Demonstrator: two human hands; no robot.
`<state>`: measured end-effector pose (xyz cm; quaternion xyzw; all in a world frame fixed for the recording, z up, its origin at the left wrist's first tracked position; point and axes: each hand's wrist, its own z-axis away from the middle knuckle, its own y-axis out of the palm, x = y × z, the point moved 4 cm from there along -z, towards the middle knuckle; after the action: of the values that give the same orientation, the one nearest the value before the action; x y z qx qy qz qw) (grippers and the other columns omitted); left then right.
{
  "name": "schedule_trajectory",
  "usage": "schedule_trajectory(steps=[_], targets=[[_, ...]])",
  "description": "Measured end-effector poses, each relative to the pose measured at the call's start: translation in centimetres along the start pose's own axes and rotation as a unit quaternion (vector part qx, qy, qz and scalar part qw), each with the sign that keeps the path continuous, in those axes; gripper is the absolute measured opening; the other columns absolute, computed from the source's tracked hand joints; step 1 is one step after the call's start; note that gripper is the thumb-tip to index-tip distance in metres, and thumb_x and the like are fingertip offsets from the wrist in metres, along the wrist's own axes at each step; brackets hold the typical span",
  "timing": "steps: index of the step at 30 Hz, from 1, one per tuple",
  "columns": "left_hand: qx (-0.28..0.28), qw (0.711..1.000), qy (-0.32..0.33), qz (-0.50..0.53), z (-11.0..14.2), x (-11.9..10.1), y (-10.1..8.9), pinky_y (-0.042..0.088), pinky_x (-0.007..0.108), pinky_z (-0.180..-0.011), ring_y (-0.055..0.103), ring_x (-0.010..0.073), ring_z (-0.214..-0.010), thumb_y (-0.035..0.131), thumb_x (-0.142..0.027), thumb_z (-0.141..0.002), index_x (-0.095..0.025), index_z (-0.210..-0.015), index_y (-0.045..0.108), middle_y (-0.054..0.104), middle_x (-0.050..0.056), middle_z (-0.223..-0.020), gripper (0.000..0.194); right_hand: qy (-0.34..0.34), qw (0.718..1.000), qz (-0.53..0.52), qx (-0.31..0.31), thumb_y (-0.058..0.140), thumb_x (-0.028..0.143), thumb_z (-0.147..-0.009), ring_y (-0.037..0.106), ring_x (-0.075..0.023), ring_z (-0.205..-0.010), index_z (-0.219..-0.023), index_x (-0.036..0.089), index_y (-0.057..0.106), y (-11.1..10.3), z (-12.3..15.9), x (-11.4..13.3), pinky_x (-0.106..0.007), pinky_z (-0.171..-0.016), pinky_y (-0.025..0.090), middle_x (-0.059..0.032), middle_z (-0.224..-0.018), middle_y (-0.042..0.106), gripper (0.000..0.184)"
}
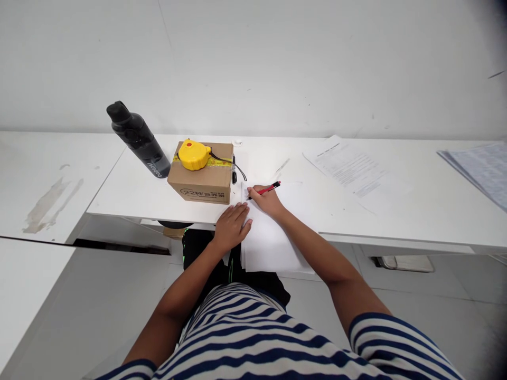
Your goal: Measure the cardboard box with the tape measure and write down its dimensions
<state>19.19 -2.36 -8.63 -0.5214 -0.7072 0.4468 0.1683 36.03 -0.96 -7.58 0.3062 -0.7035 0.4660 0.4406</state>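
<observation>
My right hand (268, 200) is closed around a red and black pen (271, 187), its tip at the upper left of a white sheet of paper (273, 245). Small marks show on the paper near the tip, too small to read. The sheet hangs over the table's front edge. Flat at the table edge, beside the paper's left side, lies my left hand (231, 227) with its fingers stretched out; it holds nothing. Just beyond that hand stands a cardboard box (202, 189), with a yellow tape measure (194, 154) on top and its black strap hanging over the right side.
A dark bottle (140, 142) stands left of the box. Against the box's right side is a black marker (234, 171). Printed sheets (348, 166) lie to the right, with a stack of papers (479, 171) at the far right. A wall (253, 68) rises behind the white table (396, 216).
</observation>
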Motion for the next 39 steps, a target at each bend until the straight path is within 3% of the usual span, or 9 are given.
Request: schedule_trajectory(steps=[9, 15, 22, 30, 32, 34, 36, 39], targets=[[0.016, 1.0, -0.012, 0.006, -0.1, 0.0, -0.1, 0.049, 0.043, -0.108, 0.06, 0.0253, -0.126, 0.052, -0.03, -0.095, -0.017, -0.125, 0.065, 0.065, 0.009, -0.133, 0.036, 0.012, 0.999, -0.006, -0.033, 0.053, 0.053, -0.086, 0.054, -0.0157, -0.059, -0.055, 0.022, 0.052, -0.1, 0.1, -0.2, -0.03, -0.061, 0.042, 0.0003, -0.056, 0.057, 0.044], [0.019, 1.0, -0.018, 0.012, 0.0, 0.0, -0.1, 0.048, 0.043, -0.109, 0.059, 0.0249, -0.127, 0.052, -0.03, -0.095, -0.018, -0.126, 0.065, 0.065, 0.009, -0.133, 0.036, 0.006, 1.0, 0.003, -0.016, 0.051, 0.05, -0.087, 0.055, -0.0164, -0.061, -0.056, 0.022, 0.052, -0.1, 0.2, 0.0, -0.03, -0.063, 0.043, -0.0001, -0.058, 0.059, 0.042], [0.019, 1.0, -0.011, 0.012, 0.1, 0.0, -0.1, 0.048, 0.044, -0.109, 0.059, 0.0253, -0.127, 0.052, -0.03, -0.094, -0.017, -0.126, 0.064, 0.065, 0.01, -0.133, 0.037, -0.001, 0.998, 0.032, -0.052, 0.049, 0.051, -0.088, 0.052, -0.016, -0.059, -0.056, 0.022, 0.049, -0.3, 0.2, -0.1, -0.031, -0.062, 0.041, 0.0, -0.057, 0.056, 0.043], [0.025, 0.999, -0.023, 0.028, 0.0, -0.3, 0.2, 0.047, 0.045, -0.11, 0.058, 0.0261, -0.128, 0.052, -0.03, -0.094, -0.018, -0.126, 0.065, 0.065, 0.011, -0.133, 0.036, 0.016, 0.999, 0.032, -0.03, 0.051, 0.053, -0.088, 0.051, -0.0157, -0.059, -0.056, 0.022, 0.05, -0.5, 0.1, -0.3, -0.03, -0.061, 0.041, 0.0014, -0.053, 0.052, 0.044], [0.034, 0.999, -0.02, 0.033, -0.3, -0.8, -0.9, 0.05, 0.044, -0.106, 0.062, 0.0244, -0.124, 0.049, -0.03, -0.096, -0.019, -0.122, 0.067, 0.068, 0.01, -0.129, 0.033, 0.01, 0.999, 0.026, -0.022, 0.051, 0.054, -0.088, 0.052, -0.0161, -0.06, -0.057, 0.022, 0.052, -0.4, 0.1, -0.2, -0.03, -0.061, 0.042, 0.0012, -0.054, 0.053, 0.045], [0.037, 0.999, -0.002, 0.031, -1.0, -1.1, -3.3, 0.054, 0.039, -0.1, 0.067, 0.0213, -0.115, 0.046, -0.032, -0.097, -0.021, -0.117, 0.069, 0.07, 0.009, -0.126, 0.031, 0.006, 0.999, 0.017, -0.026, 0.049, 0.055, -0.089, 0.055, -0.0168, -0.062, -0.059, 0.022, 0.054, -0.3, 0.2, -0.1, -0.03, -0.063, 0.043, 0.0002, -0.056, 0.056, 0.045], [0.021, 1.0, 0.006, 0.008, -2.3, -0.7, -6.9, 0.054, 0.036, -0.098, 0.067, 0.0199, -0.114, 0.046, -0.035, -0.098, -0.022, -0.116, 0.068, 0.069, 0.008, -0.128, 0.031, 0.007, 0.998, 0.024, -0.054, 0.048, 0.056, -0.09, 0.057, -0.0176, -0.064, -0.063, 0.021, 0.058, -0.4, 0.3, 0.1, -0.03, -0.064, 0.043, -0.0011, -0.061, 0.06, 0.045], [-0.024, 0.997, -0.035, -0.066, -5.4, 2.1, -12.9, 0.041, 0.045, -0.112, 0.051, 0.0259, -0.134, 0.053, -0.048, -0.094, -0.024, -0.128, 0.062, 0.06, 0.008, -0.14, 0.043, -0.022, 0.989, 0.098, -0.109, 0.047, 0.055, -0.093, 0.06, -0.0186, -0.072, -0.081, 0.021, 0.066, -1.1, 0.4, 0.5, -0.03, -0.067, 0.044, -0.0038, -0.077, 0.067, 0.04]])
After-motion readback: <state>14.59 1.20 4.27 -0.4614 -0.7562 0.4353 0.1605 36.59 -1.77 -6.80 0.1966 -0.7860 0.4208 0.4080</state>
